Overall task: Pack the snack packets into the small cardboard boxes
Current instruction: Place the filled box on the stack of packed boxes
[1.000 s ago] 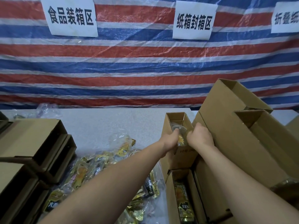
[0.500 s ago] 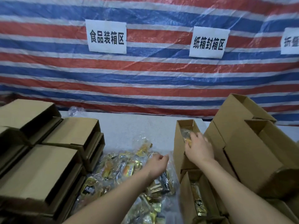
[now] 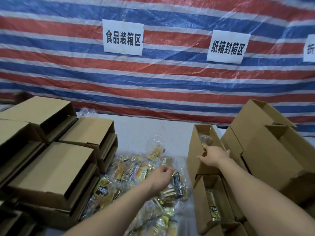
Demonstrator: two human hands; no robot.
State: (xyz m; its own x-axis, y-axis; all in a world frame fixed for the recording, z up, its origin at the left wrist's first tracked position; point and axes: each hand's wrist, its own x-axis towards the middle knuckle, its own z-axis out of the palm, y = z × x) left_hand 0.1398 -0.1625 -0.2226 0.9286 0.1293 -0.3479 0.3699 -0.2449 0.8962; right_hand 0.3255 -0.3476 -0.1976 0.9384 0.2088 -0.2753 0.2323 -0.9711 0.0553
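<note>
Several gold and yellow snack packets (image 3: 133,172) lie in a loose pile in clear plastic on the table. My left hand (image 3: 161,178) hangs over the pile's right side with its fingers curled down onto the packets; whether it grips one is hidden. My right hand (image 3: 214,156) rests on the near end of a narrow open cardboard box (image 3: 193,150), thumb spread left and fingers straight, one fingertip reaching onto a packet (image 3: 205,139) inside. A second open small box (image 3: 200,206) stands nearer me with a dark gold packet (image 3: 213,208) lying in it.
Stacks of folded cardboard boxes (image 3: 51,164) fill the left side of the white table (image 3: 146,130). Larger open boxes (image 3: 272,154) crowd the right side. A striped red, white and blue tarp (image 3: 153,79) with paper signs hangs behind.
My left hand left the far small box and came down and left onto the packet pile. My right hand stayed at the box's near end. The view swung left.
</note>
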